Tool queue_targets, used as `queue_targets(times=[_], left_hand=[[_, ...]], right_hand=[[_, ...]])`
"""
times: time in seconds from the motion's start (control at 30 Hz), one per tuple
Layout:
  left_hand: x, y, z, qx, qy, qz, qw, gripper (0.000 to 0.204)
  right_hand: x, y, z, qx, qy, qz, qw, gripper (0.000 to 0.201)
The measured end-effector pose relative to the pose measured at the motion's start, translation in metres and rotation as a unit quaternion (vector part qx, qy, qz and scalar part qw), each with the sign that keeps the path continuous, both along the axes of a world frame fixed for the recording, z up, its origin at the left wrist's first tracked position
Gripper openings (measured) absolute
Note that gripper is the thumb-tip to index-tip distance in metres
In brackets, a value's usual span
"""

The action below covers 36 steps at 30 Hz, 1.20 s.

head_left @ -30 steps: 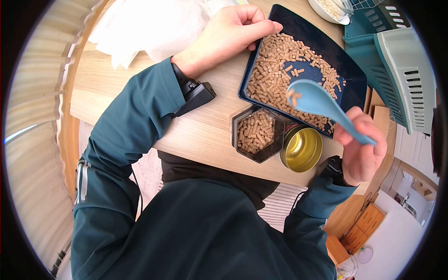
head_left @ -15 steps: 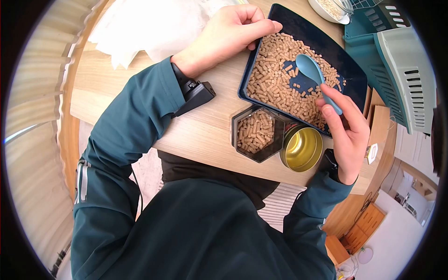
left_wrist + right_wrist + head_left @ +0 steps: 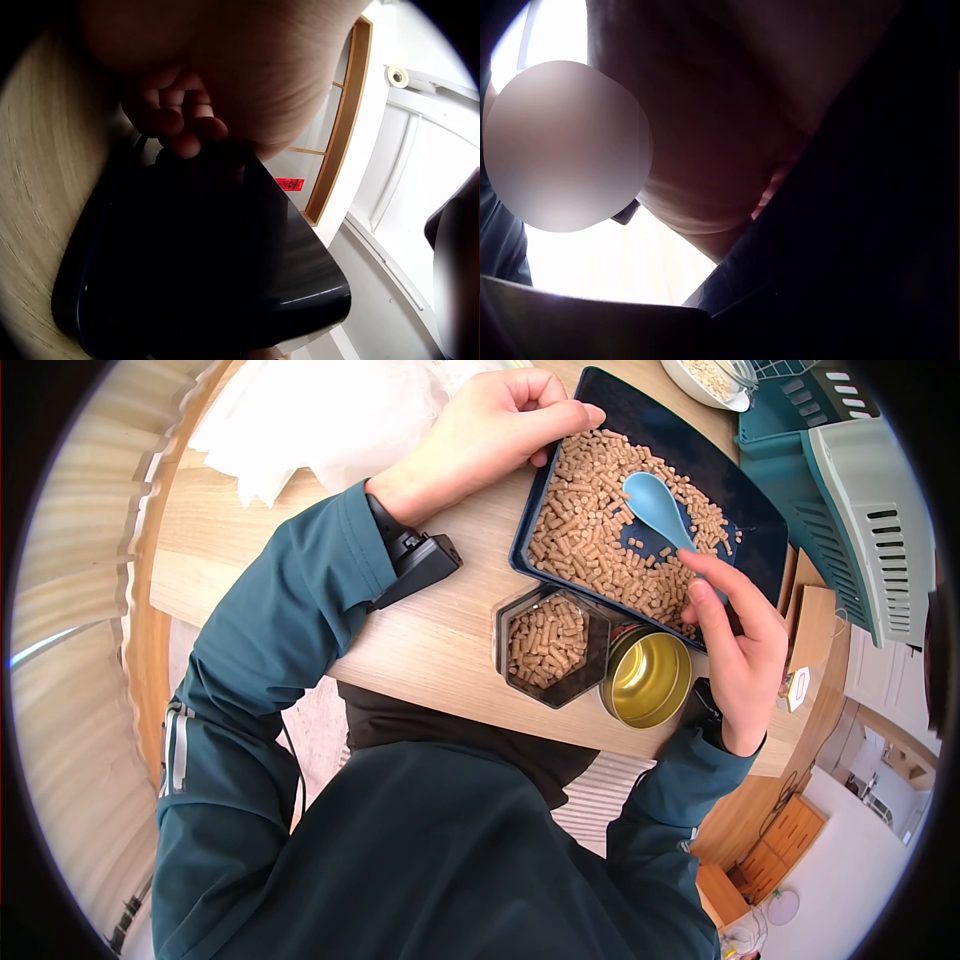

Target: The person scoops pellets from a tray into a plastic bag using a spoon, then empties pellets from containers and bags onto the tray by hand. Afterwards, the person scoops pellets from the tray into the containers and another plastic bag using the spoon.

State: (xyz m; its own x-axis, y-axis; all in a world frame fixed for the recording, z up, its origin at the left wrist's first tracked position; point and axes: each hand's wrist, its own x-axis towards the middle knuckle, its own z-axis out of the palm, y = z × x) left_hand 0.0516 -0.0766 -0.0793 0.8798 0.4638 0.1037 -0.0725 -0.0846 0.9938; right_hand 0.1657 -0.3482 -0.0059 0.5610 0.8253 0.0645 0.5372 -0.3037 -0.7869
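A dark blue tray [image 3: 735,470] holds many tan pellets [image 3: 590,510]. The left hand [image 3: 490,435] grips its upper left rim, thumb over the edge; in the left wrist view curled fingers lie against the tray's dark outer wall [image 3: 187,255]. Over the pellets the right hand [image 3: 740,650] pinches the handle of a blue spoon [image 3: 655,508], whose bowl rests among them. Below the tray stand a hexagonal container [image 3: 548,645] with pellets inside and, beside it, a round gold-coloured tin [image 3: 648,680]. The right wrist view is dark, and the spoon cannot be made out there.
White plastic bags [image 3: 310,425] lie at the upper left of the wooden table [image 3: 430,640]. A white bowl [image 3: 708,382] of pale flakes sits at the upper right, near teal and grey slotted baskets [image 3: 840,530]. A small cardboard piece [image 3: 812,630] is right of the tray.
The right hand has brought the spoon from above the tray's lower edge down into the pellets, then slightly left. The left hand has stayed on the rim.
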Motion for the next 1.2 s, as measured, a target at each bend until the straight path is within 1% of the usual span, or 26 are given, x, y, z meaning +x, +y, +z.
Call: queue_targets(times=[0.1, 0.17, 0.3, 0.5, 0.57, 1.2], left_hand=[[0.0006, 0.0005, -0.0006, -0.001, -0.001, -0.002, 1.0, 0.035], [0.0006, 0.0012, -0.0013, -0.001, 0.0, -0.002, 1.0, 0.036], [0.0006, 0.0009, -0.0011, -0.004, 0.002, -0.002, 1.0, 0.036], [0.0009, -0.0009, 0.0007, -0.002, -0.001, 0.004, 1.0, 0.036], [0.0009, -0.0002, 0.0001, 0.0, 0.0, 0.002, 1.0, 0.036], [0.001, 0.0009, -0.0021, -0.01, -0.002, -0.001, 1.0, 0.034]], right_hand=[[0.0001, -0.0007, 0.0006, -0.018, 0.007, -0.007, 1.0, 0.02], [0.0033, -0.0026, -0.0026, -0.015, -0.015, 0.004, 1.0, 0.017], [0.0009, -0.0009, -0.001, -0.015, -0.013, -0.003, 1.0, 0.017], [0.0006, -0.0004, -0.0013, -0.007, -0.038, 0.002, 0.999, 0.018], [0.0002, -0.0002, 0.0006, -0.02, -0.048, 0.004, 0.999, 0.018], [0.0002, -0.0006, -0.0014, -0.013, -0.046, 0.004, 0.999, 0.019]])
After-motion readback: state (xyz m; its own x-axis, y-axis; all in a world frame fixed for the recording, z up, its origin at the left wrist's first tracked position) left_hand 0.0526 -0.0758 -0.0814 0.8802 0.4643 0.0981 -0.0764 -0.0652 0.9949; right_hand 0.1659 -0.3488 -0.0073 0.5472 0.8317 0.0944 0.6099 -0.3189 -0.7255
